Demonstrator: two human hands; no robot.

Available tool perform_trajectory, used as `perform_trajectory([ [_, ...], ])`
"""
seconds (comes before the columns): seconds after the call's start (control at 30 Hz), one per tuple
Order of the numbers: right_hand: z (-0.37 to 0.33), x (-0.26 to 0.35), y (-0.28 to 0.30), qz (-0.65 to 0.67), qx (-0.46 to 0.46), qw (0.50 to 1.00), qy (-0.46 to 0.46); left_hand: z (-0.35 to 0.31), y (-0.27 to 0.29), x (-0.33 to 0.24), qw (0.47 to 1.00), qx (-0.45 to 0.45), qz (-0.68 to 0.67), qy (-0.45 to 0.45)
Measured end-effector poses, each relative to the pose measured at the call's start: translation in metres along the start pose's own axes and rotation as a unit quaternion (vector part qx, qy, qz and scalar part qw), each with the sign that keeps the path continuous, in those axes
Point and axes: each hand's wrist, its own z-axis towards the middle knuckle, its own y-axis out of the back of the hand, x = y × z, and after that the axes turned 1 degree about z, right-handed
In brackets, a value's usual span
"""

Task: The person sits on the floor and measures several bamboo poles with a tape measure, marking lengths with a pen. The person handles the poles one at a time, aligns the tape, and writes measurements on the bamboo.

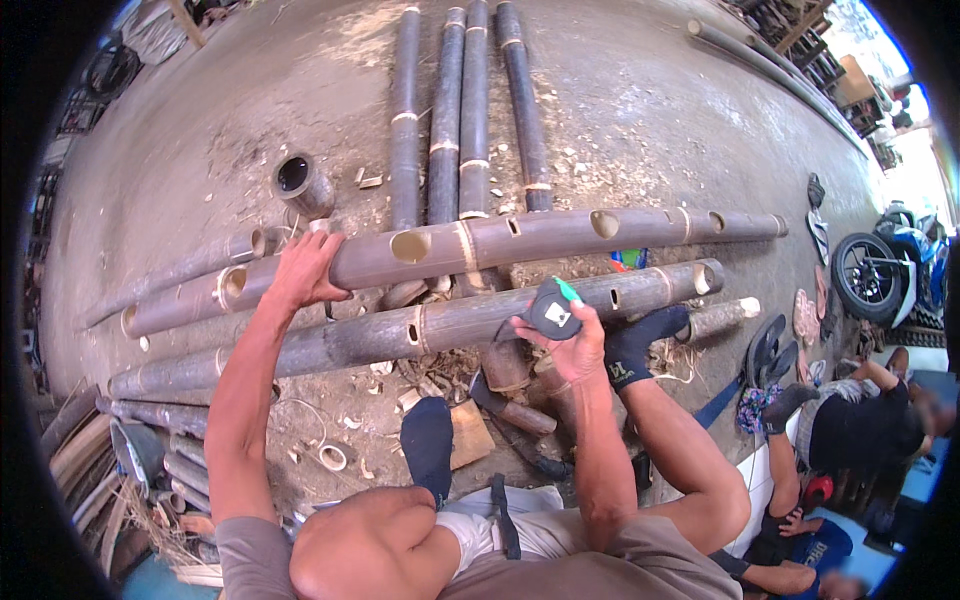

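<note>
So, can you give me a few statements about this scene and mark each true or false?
1. The left hand touches a bamboo pole. True.
2. The right hand is holding nothing. False: it holds a round black object with a green part.
3. That bamboo pole has no openings. False: it has several.
4. Pale scraps lie on the floor. True.
5. The motorcycle is at the picture's left. False: it is at the right.

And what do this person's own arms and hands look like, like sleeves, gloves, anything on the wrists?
The left hand and right hand are both ungloved, with no watch or bracelet visible at either wrist. The sleeves are short, plain and greyish brown, leaving the forearms uncovered.
</note>
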Motion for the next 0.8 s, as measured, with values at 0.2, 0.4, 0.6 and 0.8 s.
perform_trajectory([
  [0.2, 0.003, -0.008, -0.013, 0.038, 0.017, 0.999, -0.004, -0.003, -0.014, -0.032, 0.998, -0.057, 0.031, -0.023],
  [0.4, 0.007, -0.015, -0.032, -0.007, 0.052, 0.999, -0.013, 0.019, -0.013, -0.092, 0.994, -0.095, -0.009, -0.045],
  [0.6, -0.008, -0.014, -0.03, -0.038, 0.043, 0.998, -0.013, 0.014, -0.011, -0.079, 0.994, -0.079, -0.069, -0.043],
  [0.8, -0.012, -0.003, -0.028, -0.145, 0.033, 0.989, -0.001, -0.013, -0.009, -0.013, 0.998, -0.052, 0.0, 0.031],
])
